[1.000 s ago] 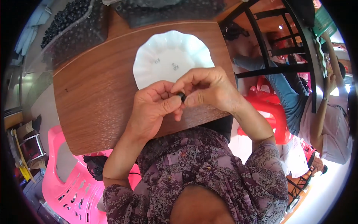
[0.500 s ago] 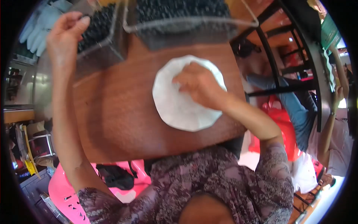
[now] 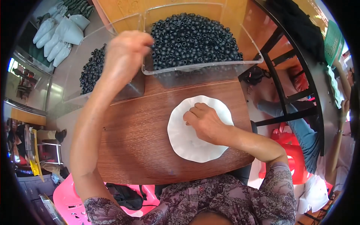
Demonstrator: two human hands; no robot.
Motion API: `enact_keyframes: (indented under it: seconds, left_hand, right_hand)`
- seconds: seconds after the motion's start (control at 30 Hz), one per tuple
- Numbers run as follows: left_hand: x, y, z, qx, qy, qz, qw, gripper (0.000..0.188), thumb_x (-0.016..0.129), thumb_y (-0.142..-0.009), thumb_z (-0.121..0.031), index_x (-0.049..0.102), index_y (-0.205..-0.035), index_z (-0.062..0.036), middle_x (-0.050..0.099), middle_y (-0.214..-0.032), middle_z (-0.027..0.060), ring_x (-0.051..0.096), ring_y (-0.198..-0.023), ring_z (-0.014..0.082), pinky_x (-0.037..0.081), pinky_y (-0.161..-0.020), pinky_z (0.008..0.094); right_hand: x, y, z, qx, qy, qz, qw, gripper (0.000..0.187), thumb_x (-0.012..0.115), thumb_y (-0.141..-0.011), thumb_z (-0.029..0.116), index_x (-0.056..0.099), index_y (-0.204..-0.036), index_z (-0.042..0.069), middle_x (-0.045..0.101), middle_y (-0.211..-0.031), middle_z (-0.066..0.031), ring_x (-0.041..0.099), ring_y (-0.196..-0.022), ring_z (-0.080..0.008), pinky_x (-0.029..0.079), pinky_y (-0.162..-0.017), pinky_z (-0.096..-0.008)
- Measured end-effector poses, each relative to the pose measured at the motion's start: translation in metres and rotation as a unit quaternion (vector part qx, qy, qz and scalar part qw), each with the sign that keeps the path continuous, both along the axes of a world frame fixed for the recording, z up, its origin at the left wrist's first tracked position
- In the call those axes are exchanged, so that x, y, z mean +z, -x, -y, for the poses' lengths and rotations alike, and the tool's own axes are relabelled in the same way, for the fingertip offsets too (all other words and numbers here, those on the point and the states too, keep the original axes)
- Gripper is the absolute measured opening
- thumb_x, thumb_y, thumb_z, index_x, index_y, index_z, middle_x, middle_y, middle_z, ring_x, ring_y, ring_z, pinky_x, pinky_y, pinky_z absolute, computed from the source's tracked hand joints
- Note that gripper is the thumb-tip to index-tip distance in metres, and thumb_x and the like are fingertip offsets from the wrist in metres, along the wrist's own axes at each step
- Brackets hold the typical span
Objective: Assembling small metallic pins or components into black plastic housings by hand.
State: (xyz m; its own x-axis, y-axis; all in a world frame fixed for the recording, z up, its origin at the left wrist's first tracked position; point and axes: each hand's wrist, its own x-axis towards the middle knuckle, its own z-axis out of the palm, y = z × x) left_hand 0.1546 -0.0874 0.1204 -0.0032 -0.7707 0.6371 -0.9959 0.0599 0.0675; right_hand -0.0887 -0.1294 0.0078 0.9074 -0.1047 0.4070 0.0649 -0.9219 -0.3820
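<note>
My right hand (image 3: 205, 123) rests on a white scalloped plate (image 3: 183, 144) in the middle of the brown wooden table (image 3: 135, 138), its fingers curled down onto the plate; whether it holds anything is hidden. My left hand (image 3: 125, 52) is raised at the front rim of a clear plastic bin (image 3: 202, 67) heaped with small black rings (image 3: 195, 35). Its fingers are bunched together, and I cannot see what is between them. A second clear bin (image 3: 75, 93) with more black rings (image 3: 92, 69) stands to the left of my left hand.
A pink plastic chair (image 3: 75, 198) and a black bag (image 3: 125, 195) sit below the table's near edge. At right stand a black metal frame (image 3: 285, 90) and a red stool (image 3: 292, 150), with another person's arm (image 3: 337, 127) beyond. White gloves (image 3: 56, 30) lie at the far left.
A second ago both hands were together over the table's near edge. My left hand then reached up to the bins and has shifted right to the larger bin's rim; my right hand moved onto the plate.
</note>
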Motion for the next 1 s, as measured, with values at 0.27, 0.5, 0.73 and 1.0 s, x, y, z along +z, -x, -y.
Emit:
enact_keyframes:
  seconds: [0.27, 0.5, 0.73, 1.0]
  left_hand:
    - [-0.022, 0.004, 0.062, -0.07, -0.272, 0.181, 0.942, 0.007, 0.055, -0.06, 0.001, 0.059, -0.061, -0.0038, 0.06, -0.066, 0.0174, 0.06, -0.071, 0.0356, 0.047, -0.06, 0.0438]
    - [-0.022, 0.009, 0.062, -0.031, -0.29, 0.196, 0.936, 0.006, 0.055, -0.063, 0.001, 0.059, -0.06, -0.0011, 0.061, -0.068, 0.0178, 0.061, -0.074, 0.0345, 0.049, -0.062, 0.043]
    - [-0.001, 0.014, 0.038, -0.003, -0.178, -0.024, 0.984, 0.011, 0.06, -0.07, -0.003, 0.058, -0.08, 0.0008, 0.06, -0.071, 0.0119, 0.06, -0.072, 0.0254, 0.047, -0.063, 0.0345]
    - [-0.015, 0.093, -0.054, -0.123, -0.074, -0.646, 0.75, 0.022, 0.069, -0.074, -0.006, 0.064, -0.095, 0.0017, 0.063, -0.077, 0.0064, 0.058, -0.067, 0.0113, 0.045, -0.057, 0.022]
  right_hand:
    - [0.025, 0.019, 0.005, -0.029, -0.154, 0.044, 0.987, 0.016, 0.065, -0.068, -0.004, 0.058, -0.079, 0.004, 0.056, -0.071, -0.0088, 0.054, -0.071, -0.0259, 0.043, -0.06, -0.0351]
    - [0.029, 0.03, 0.005, -0.044, -0.271, 0.049, 0.96, 0.012, 0.065, -0.069, -0.002, 0.057, -0.077, 0.0, 0.058, -0.072, -0.0112, 0.057, -0.069, -0.0273, 0.044, -0.061, -0.0357]
    - [0.037, 0.04, -0.005, -0.102, -0.345, 0.012, 0.933, 0.008, 0.062, -0.078, -0.002, 0.06, -0.085, 0.0, 0.058, -0.079, -0.0072, 0.057, -0.077, -0.0161, 0.045, -0.067, -0.0268]
    - [0.048, 0.048, -0.01, -0.117, -0.368, 0.074, 0.919, 0.011, 0.059, -0.078, -0.006, 0.064, -0.087, -0.001, 0.061, -0.085, -0.0049, 0.057, -0.084, -0.0126, 0.045, -0.074, -0.0241]
